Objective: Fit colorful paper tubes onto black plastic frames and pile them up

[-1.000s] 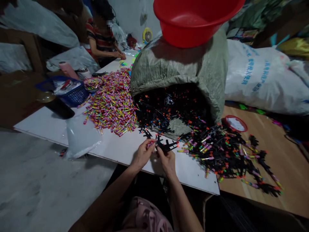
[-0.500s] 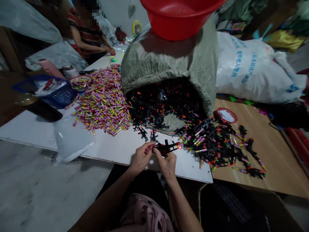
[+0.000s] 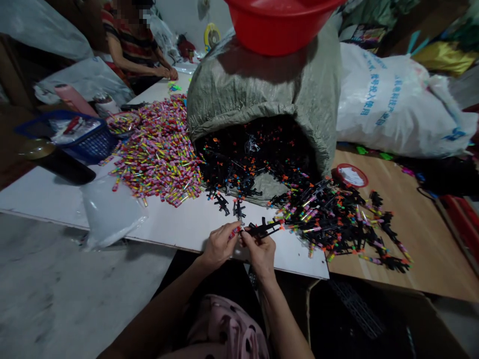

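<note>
My left hand [image 3: 219, 246] and my right hand [image 3: 261, 251] meet over the near edge of a white board [image 3: 179, 227]. The right hand pinches a small black plastic toy gun [image 3: 264, 229] with an orange tip that points right. The left hand's fingers are closed on a small pink piece [image 3: 235, 231] at the toy's rear end. Just beyond lie loose black toy guns [image 3: 229, 204]. A heap of the same toys with coloured pieces [image 3: 337, 219] spreads to the right. A pile of small multicoloured tubes [image 3: 159, 149] lies to the left.
A grey-green woven sack [image 3: 262, 94] lies open with black toys spilling out, a red basin [image 3: 279, 22] on top. A white printed sack [image 3: 396, 109] lies at right. A blue basket [image 3: 84, 142] and clear plastic bag [image 3: 108, 212] sit left. Another person [image 3: 134, 45] works at the far end.
The view has shifted slightly, so the scene sits a little more to the left. My hands stay together on the black toy gun, which is now held a bit flatter.
</note>
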`<move>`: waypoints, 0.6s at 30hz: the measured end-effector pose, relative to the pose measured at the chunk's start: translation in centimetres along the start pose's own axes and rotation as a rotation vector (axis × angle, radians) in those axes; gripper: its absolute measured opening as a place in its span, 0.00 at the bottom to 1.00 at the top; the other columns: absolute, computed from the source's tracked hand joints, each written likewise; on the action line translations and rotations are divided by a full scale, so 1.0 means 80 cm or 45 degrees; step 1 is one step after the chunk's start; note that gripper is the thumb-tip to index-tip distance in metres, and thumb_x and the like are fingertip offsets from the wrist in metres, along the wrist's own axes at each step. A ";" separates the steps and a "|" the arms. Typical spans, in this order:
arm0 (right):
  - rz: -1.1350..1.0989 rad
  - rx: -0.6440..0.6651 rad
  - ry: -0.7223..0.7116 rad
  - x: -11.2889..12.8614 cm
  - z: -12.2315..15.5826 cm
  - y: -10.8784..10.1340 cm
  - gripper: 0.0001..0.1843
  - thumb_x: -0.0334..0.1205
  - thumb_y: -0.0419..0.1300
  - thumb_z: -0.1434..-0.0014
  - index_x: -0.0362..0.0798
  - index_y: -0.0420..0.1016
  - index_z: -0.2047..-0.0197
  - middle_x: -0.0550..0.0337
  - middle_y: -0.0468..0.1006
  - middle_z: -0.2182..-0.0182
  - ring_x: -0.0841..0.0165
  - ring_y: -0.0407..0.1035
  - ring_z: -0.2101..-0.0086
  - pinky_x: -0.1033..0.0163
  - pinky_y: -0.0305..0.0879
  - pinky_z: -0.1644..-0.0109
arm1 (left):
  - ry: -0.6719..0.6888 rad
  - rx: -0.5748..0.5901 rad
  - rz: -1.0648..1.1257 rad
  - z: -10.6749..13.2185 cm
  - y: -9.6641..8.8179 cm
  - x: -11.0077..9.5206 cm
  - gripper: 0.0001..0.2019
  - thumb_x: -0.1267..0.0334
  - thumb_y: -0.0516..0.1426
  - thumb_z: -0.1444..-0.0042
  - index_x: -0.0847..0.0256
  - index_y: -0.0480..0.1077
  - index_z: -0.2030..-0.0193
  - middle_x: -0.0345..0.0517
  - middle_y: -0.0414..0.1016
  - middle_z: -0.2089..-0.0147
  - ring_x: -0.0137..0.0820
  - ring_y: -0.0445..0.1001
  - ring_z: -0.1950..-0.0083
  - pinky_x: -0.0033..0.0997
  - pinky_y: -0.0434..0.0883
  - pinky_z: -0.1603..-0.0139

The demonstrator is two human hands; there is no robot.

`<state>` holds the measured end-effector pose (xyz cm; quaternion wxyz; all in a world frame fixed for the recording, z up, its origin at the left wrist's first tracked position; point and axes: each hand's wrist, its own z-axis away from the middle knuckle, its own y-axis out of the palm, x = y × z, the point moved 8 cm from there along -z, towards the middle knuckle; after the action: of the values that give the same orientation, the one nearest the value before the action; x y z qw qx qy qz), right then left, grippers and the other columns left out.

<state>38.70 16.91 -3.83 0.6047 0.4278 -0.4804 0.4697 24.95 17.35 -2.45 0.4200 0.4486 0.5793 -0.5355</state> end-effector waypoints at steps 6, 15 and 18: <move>-0.055 0.207 0.106 0.002 0.003 0.003 0.14 0.47 0.67 0.61 0.45 0.77 0.74 0.62 0.75 0.84 0.70 0.67 0.83 0.65 0.68 0.77 | -0.039 0.130 0.028 0.014 0.007 0.007 0.14 0.67 0.56 0.51 0.56 0.76 0.57 0.48 0.79 0.57 0.36 0.77 0.57 0.33 0.71 0.52; 0.048 0.043 0.049 0.010 0.011 -0.011 0.13 0.47 0.67 0.60 0.45 0.77 0.75 0.62 0.75 0.84 0.70 0.68 0.81 0.66 0.66 0.77 | 0.496 0.030 -0.488 0.035 0.021 -0.015 0.17 0.70 0.47 0.42 0.64 0.69 0.49 0.52 0.79 0.58 0.33 0.77 0.58 0.30 0.74 0.56; -0.032 0.017 0.110 -0.008 0.014 -0.003 0.15 0.48 0.66 0.60 0.45 0.76 0.73 0.63 0.73 0.84 0.71 0.67 0.82 0.66 0.65 0.78 | 0.566 0.053 -0.794 0.044 0.034 -0.004 0.19 0.72 0.44 0.42 0.66 0.65 0.45 0.55 0.77 0.56 0.33 0.77 0.56 0.30 0.74 0.56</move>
<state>38.65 15.71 -4.30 0.6278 0.4173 -0.4452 0.4833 27.72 13.84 -3.11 0.0920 0.3644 0.7540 -0.5388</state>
